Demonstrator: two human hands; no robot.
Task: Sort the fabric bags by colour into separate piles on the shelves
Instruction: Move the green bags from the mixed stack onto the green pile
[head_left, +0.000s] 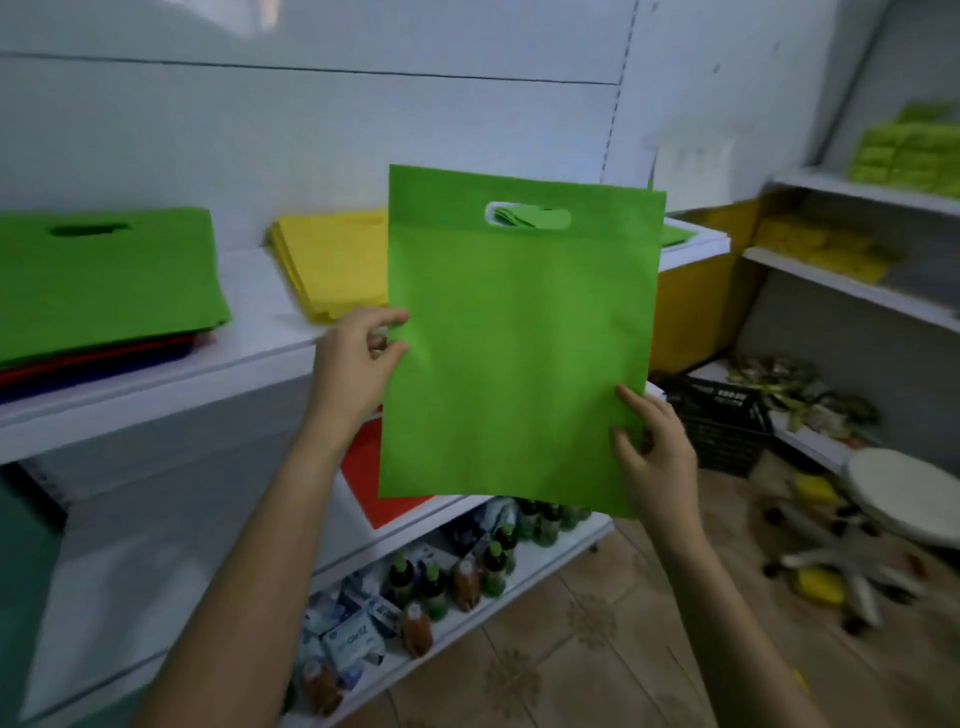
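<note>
Top shelf (254, 293), white: green pile (104, 275) at left, lying on red and dark bags (104, 366); yellow pile (332, 260) near it, apart; green bags (675, 236) at right. Middle shelf (410, 522): red bag (374, 467). Bottom shelf (550, 556): bottles (436, 587), packets (353, 639)

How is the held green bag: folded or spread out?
Spread out. The green bag hangs full-face, no fold showing, with the left hand and right hand pinching its opposite side edges.
</note>
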